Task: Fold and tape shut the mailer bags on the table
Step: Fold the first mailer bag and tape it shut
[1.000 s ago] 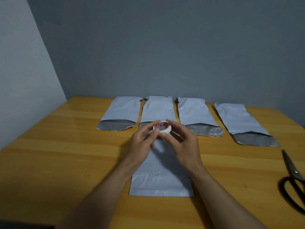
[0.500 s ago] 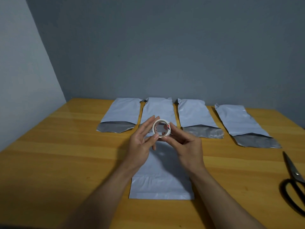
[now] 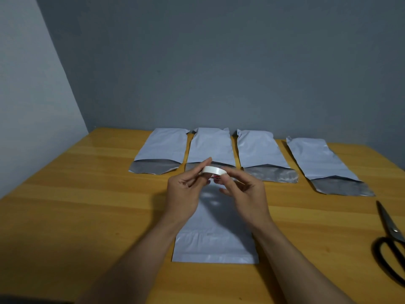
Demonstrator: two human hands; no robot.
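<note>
A white roll of tape (image 3: 213,171) is held between both hands above the table. My left hand (image 3: 186,194) pinches its left side with fingers and thumb. My right hand (image 3: 243,195) pinches its right side. Below the hands a grey mailer bag (image 3: 215,244) lies flat near the front edge, its far end hidden by the hands. Several more mailer bags lie in a row at the back, each with its silver flap open toward me: the leftmost bag (image 3: 163,148), a second bag (image 3: 210,145), a third bag (image 3: 258,152) and the rightmost bag (image 3: 317,161).
Black-handled scissors (image 3: 392,240) lie at the right edge of the wooden table (image 3: 76,216). A grey wall stands close behind the row of bags, and a lighter wall borders the table's left side.
The tape roll has been turned in my fingers from showing its hole toward me to lying nearly edge-on. Both hands stay in the same spot above the near bag.
</note>
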